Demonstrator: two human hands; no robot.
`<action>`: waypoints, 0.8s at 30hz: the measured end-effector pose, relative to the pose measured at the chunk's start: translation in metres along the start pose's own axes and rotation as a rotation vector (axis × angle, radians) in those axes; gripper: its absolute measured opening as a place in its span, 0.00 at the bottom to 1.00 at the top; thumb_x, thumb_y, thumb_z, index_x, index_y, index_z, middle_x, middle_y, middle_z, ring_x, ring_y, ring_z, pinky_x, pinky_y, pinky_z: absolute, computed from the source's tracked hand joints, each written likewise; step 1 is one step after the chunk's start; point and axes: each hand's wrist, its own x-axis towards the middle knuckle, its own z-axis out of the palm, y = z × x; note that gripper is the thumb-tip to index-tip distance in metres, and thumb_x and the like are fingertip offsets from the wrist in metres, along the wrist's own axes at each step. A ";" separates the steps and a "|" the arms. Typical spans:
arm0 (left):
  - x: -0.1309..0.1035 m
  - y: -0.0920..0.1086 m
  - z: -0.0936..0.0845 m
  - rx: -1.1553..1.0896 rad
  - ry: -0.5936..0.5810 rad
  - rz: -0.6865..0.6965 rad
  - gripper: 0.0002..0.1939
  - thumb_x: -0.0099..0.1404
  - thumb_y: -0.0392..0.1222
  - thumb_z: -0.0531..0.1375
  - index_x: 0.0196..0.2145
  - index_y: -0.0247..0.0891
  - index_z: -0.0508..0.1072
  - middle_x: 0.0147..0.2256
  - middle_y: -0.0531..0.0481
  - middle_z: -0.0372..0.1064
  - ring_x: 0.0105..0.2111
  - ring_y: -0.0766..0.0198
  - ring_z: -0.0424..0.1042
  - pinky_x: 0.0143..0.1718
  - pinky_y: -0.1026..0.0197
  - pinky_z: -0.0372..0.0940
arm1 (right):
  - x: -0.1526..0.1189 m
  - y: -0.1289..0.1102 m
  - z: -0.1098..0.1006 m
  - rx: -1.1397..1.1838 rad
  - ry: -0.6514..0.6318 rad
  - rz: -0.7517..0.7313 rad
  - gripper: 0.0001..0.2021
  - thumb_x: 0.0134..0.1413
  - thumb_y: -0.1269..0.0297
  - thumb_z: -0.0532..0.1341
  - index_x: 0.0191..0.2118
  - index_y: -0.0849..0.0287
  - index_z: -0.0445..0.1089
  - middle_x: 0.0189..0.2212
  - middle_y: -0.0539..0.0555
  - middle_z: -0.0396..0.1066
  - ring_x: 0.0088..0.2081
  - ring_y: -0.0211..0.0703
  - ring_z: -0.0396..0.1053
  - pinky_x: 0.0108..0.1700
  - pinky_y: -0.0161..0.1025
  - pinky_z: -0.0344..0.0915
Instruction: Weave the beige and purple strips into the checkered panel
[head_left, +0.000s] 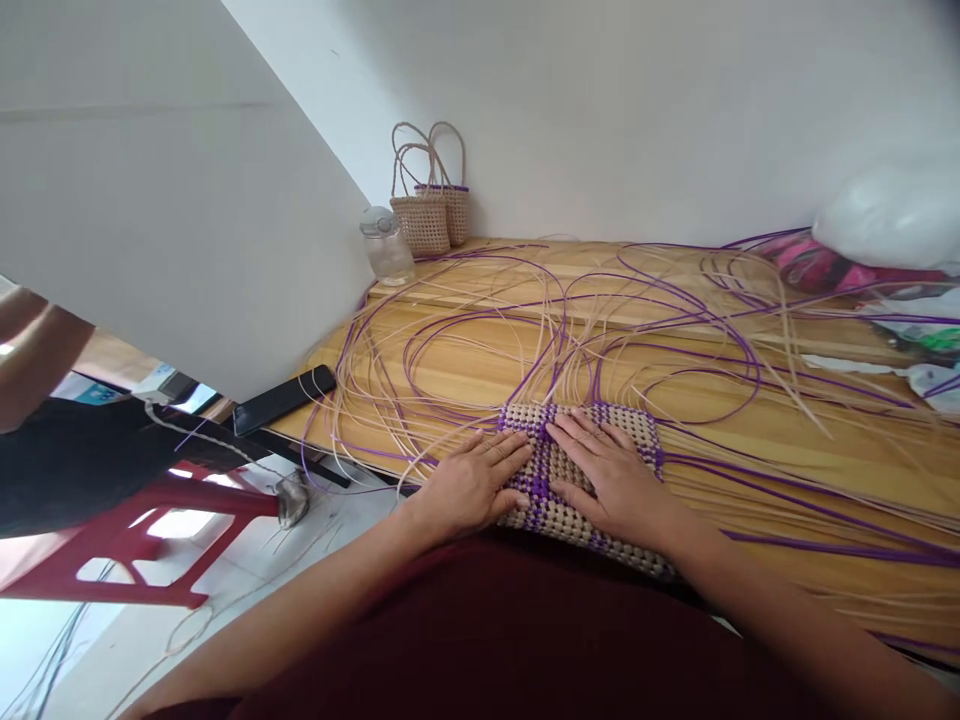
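A woven piece point(536, 470) in beige and purple lies at the table's front edge, close to my body. Long loose beige and purple strands point(450, 320) fan out from its far and right sides. My left hand point(476, 480) rests on its left part, palm down, fingers extended. On its middle and right part lies my right hand point(607, 470), flat with the fingers spread. Neither hand grips anything; the weave under both palms is hidden.
Two small woven baskets point(420, 225) and a clear lidded jar point(390, 255) stand by the wall. A black phone point(285, 400) lies at the left edge. White plastic bags point(892, 215) are at right. A red stool point(157, 540) and part of a person point(82, 460) are at left.
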 end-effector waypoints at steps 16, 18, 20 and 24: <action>0.039 0.002 -0.001 0.015 -0.019 -0.046 0.40 0.69 0.65 0.42 0.68 0.34 0.51 0.68 0.42 0.49 0.68 0.53 0.48 0.69 0.47 0.35 | 0.006 0.002 -0.008 -0.034 -0.078 0.148 0.38 0.61 0.42 0.51 0.68 0.65 0.53 0.67 0.58 0.52 0.69 0.60 0.44 0.63 0.58 0.54; 0.043 0.000 -0.002 0.009 -0.029 -0.047 0.40 0.69 0.65 0.41 0.68 0.35 0.52 0.68 0.43 0.49 0.68 0.54 0.48 0.69 0.47 0.36 | 0.010 0.003 -0.008 -0.044 -0.073 0.146 0.37 0.61 0.43 0.51 0.67 0.67 0.56 0.66 0.60 0.56 0.68 0.59 0.47 0.64 0.57 0.54; 0.045 -0.001 0.000 0.007 -0.033 -0.045 0.40 0.69 0.65 0.41 0.68 0.35 0.51 0.68 0.43 0.48 0.68 0.54 0.48 0.69 0.46 0.38 | 0.013 0.003 -0.006 -0.061 -0.053 0.141 0.35 0.63 0.45 0.51 0.65 0.68 0.58 0.65 0.61 0.57 0.68 0.58 0.49 0.65 0.56 0.54; 0.044 -0.004 0.006 0.005 -0.019 -0.032 0.40 0.69 0.65 0.42 0.68 0.35 0.51 0.68 0.44 0.48 0.68 0.53 0.48 0.68 0.46 0.40 | 0.017 0.003 -0.002 -0.087 -0.006 0.117 0.31 0.64 0.51 0.51 0.63 0.71 0.61 0.63 0.63 0.59 0.66 0.57 0.54 0.65 0.55 0.55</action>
